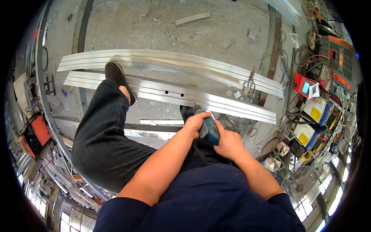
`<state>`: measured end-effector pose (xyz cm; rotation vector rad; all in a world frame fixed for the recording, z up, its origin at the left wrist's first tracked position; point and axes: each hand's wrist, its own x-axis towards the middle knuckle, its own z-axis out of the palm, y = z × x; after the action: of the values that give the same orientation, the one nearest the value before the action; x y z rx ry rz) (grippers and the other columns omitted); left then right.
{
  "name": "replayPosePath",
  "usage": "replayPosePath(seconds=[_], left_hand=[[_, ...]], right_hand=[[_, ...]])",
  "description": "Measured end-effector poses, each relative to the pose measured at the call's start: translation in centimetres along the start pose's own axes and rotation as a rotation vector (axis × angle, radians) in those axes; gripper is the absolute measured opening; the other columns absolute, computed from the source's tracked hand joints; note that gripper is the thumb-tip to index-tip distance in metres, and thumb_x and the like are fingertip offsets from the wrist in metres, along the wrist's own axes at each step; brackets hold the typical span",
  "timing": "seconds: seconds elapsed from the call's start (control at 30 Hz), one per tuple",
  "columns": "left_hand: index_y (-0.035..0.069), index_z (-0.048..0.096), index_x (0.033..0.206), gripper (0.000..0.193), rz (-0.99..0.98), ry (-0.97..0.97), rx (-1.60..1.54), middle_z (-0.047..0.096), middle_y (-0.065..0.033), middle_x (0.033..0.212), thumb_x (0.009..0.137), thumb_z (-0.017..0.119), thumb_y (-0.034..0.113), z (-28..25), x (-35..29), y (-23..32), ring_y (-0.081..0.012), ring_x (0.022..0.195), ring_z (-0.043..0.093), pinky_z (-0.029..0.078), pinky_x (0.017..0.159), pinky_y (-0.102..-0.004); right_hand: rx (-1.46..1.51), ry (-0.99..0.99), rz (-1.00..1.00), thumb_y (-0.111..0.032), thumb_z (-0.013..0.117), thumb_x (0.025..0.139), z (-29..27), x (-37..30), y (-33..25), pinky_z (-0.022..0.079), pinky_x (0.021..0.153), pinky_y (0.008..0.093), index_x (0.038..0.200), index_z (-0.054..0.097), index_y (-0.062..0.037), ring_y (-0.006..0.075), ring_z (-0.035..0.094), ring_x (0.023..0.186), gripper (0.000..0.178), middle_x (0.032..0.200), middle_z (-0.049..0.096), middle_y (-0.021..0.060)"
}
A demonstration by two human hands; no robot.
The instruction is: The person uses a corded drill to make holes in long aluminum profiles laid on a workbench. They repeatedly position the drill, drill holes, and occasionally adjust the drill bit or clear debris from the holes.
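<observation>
Both my hands grip a blue-green power drill (209,132), whose front end points at the near aluminium profile (147,89). My left hand (196,123) is wrapped round its left side toward the front. My right hand (229,142) closes round the rear part. The drill's tip seems to meet the profile's near side; exact contact is hard to see. Two dark round holes (174,93) show in this profile, left of the drill. My shoe (114,73) rests across the profiles. Behind lies a second long aluminium profile (162,58).
Scissors (249,86) lie on the profiles at the right. Dark steel beams (272,58) run beneath them. Metal offcuts (192,18) are scattered on the concrete floor. An orange-and-grey machine (340,58), cables and a red device with a screen (303,86) stand right; a fan (302,183) stands lower right.
</observation>
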<state>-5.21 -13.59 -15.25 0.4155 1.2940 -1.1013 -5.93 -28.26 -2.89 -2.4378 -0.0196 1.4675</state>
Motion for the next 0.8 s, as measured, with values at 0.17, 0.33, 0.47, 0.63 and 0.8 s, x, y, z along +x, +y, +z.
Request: replayPosePath(seconds=[0.17, 0.33, 0.47, 0.63, 0.8], left_hand=[[-0.002, 0.065, 0.104, 0.030, -0.032, -0.006, -0.048, 0.069, -0.0116, 0.091, 0.089, 0.075, 0.023, -0.2, 1.1, 0.8, -0.0247, 0.075, 0.070, 0.060, 0.071, -0.0408], [-0.002, 0.065, 0.103, 0.030, 0.002, -0.001, -0.047, 0.069, -0.0118, 0.091, 0.088, 0.076, 0.021, -0.5, 1.2, 0.6, -0.0246, 0.074, 0.070, 0.060, 0.069, -0.0406], [-0.003, 0.066, 0.104, 0.030, -0.010, 0.024, -0.015, 0.069, -0.0117, 0.089, 0.088, 0.076, 0.020, -0.5, 0.7, 1.0, -0.0246, 0.073, 0.070, 0.060, 0.067, -0.0405], [-0.003, 0.066, 0.103, 0.030, -0.034, 0.029, 0.014, 0.070, -0.0119, 0.090, 0.089, 0.075, 0.022, -1.2, 0.4, 0.8, -0.0248, 0.072, 0.070, 0.060, 0.068, -0.0401], [0.001, 0.063, 0.108, 0.031, -0.096, -0.066, 0.050, 0.070, -0.0126, 0.096, 0.094, 0.068, 0.028, -3.6, 0.2, 0.4, -0.0271, 0.082, 0.070, 0.060, 0.076, -0.0423]], right_hand=[[-0.104, -0.084, 0.026, -0.023, 0.077, 0.071, -2.9, 1.1, -1.5, 0.057, 0.080, 0.0494, 0.153, 0.037, -0.0077, 0.0421, 0.070, 0.085, 0.092, 0.089, 0.072, 0.0216], [-0.111, -0.091, 0.031, -0.024, 0.076, 0.073, -2.6, 1.0, -1.8, 0.057, 0.078, 0.0491, 0.153, 0.037, -0.0057, 0.0411, 0.071, 0.084, 0.091, 0.091, 0.072, 0.0214], [-0.090, -0.091, 0.062, -0.022, 0.075, 0.072, -2.2, 0.9, -2.2, 0.057, 0.081, 0.0486, 0.154, 0.035, -0.0078, 0.0417, 0.070, 0.086, 0.092, 0.090, 0.072, 0.0213], [-0.065, -0.075, 0.024, -0.023, 0.075, 0.073, -1.3, 0.4, -2.4, 0.057, 0.080, 0.0481, 0.153, 0.034, -0.0041, 0.0408, 0.070, 0.085, 0.092, 0.093, 0.072, 0.0207], [-0.115, -0.114, -0.023, -0.024, 0.076, 0.074, 0.4, 0.2, -3.0, 0.057, 0.080, 0.0467, 0.153, 0.032, -0.0007, 0.0399, 0.071, 0.085, 0.094, 0.095, 0.072, 0.0207]])
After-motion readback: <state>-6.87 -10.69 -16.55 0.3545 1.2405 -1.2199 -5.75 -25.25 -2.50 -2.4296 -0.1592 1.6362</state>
